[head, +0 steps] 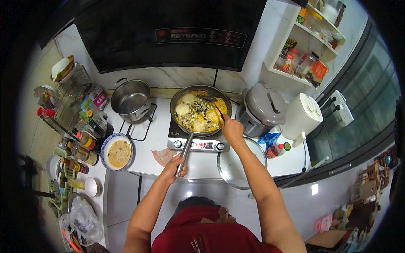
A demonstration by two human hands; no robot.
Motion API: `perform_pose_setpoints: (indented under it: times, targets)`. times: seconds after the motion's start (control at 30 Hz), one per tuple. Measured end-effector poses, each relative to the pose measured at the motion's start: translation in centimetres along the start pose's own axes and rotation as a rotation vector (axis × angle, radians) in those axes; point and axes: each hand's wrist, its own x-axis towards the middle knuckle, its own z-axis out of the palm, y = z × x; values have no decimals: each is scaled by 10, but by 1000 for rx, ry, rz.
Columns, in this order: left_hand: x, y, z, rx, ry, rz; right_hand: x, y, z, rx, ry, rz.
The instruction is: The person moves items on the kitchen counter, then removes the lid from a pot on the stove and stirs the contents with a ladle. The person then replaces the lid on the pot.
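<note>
A frying pan (173,117) sits on an induction cooker (198,145) whose display is lit. Inside are chopped vegetables (205,109), orange shreds and several pale round pieces that look like dough. My left hand (177,166) is closed around the pan's metal handle (184,155). With my right hand (232,127) I grip the dark handle of a cooking utensil (219,109), its far end among the food at the pan's right side. A glass lid (232,164) lies below my right forearm, partly over the counter's front edge. A pink cloth (163,157) lies left of the pan handle.
Left of the pan are a steel pot (130,98), a gas burner's pan support (148,126) and a bowl of noodles in broth (119,154). At the right stand a grey pressure cooker (262,107), a white air fryer (302,117) and a red-capped bottle (274,151). A range hood (171,53) hangs above.
</note>
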Motion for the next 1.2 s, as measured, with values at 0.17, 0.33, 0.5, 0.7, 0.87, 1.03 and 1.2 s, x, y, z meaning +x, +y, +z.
perform_pose_setpoints:
  times: [0.17, 0.33, 0.5, 0.7, 0.87, 1.03, 1.2]
  targets:
    - [0, -1, 0, 0, -6, 6, 2, -28, -8, 65, 41, 0]
    - [-2, 0, 1, 2, 8, 3, -41, -40, -40, -78, -17, -143]
    - [-2, -2, 1, -11, -5, 12, -70, -35, -45, -144, -71, -196]
    - [1, -4, -2, 7, 35, 18, -98, -26, -75, -63, 46, -153]
    - [-1, -6, -2, -1, 9, 12, -116, -45, -101, -64, -122, -111]
    - [-3, -1, 2, -12, 30, -13, -135, -46, -127, 114, -24, -64]
    - [-2, -2, 2, -40, 7, 16, -146, -42, -114, 189, -2, -3]
